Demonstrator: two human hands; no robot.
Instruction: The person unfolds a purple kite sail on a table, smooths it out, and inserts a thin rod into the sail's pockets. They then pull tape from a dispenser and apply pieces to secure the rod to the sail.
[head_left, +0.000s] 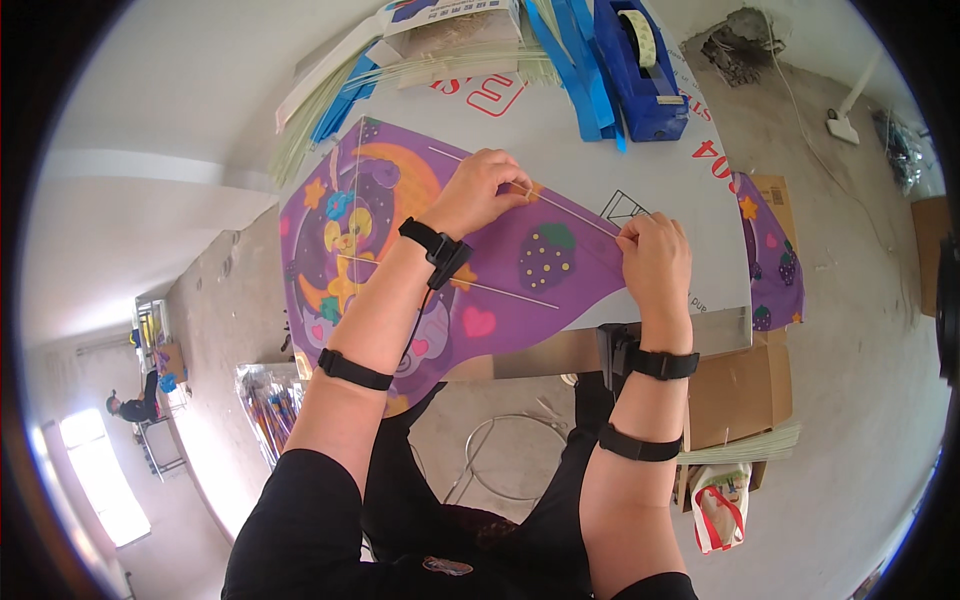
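Note:
A purple kite sheet (500, 250) printed with a yellow moon, a cartoon animal and a berry lies across the table in front of me. A thin pale rod (575, 212) runs along its upper right edge. My left hand (485, 190) pinches this rod partway along, fingertips closed at the sheet's edge. At the right corner of the sheet, my right hand (655, 260) is closed on the rod's end; its fingertips partly hide the corner. A second thin rod (505, 293) lies across the sheet, partly covered by my left forearm.
A blue tape dispenser (655, 110), blue strips (580, 75) and bundled pale rods (450, 68) occupy the table's far side. Another purple printed sheet (778, 265) hangs near cardboard (735, 400) on the right. Below stands a red-and-white bag (722, 510). A person (135, 405) sits far left.

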